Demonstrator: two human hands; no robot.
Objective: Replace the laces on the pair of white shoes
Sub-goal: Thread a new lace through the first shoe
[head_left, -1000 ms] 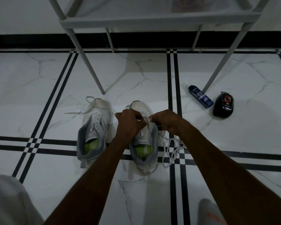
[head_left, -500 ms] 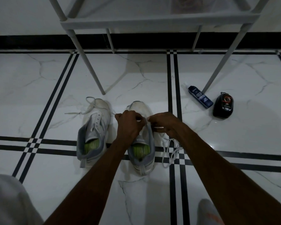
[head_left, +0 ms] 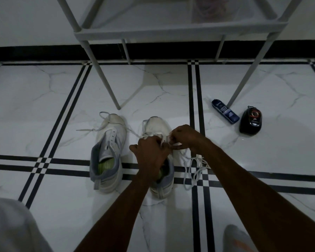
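Now I see both hands working over the right one of two white low sneakers with grey heel collars and green insoles. This right white sneaker (head_left: 157,128) stands on the white marble-pattern floor with black stripes (head_left: 44,106), its toe pointing away from me. My left hand (head_left: 151,151) is over the tongue area with the fingers curled, and it pinches a white flat lace (head_left: 191,166) near the eyelets. My right hand (head_left: 184,137) is just beside it, also with curled fingers, pinching another part of the same lace. The two hands almost touch each other. The free end of this lace lies in loose loops on the floor at the right side of the shoe.

The left white sneaker (head_left: 109,153) stands near, parallel to the first one, and no hand touches it. Its own white lace (head_left: 102,122) is loose around the toe and spreads to the left on the floor.

Farther right, a dark blue bottle lying on its side (head_left: 225,110) is next to a black rounded container with a red mark (head_left: 250,121). Between them stands one leg of a grey metal rack (head_left: 171,30).
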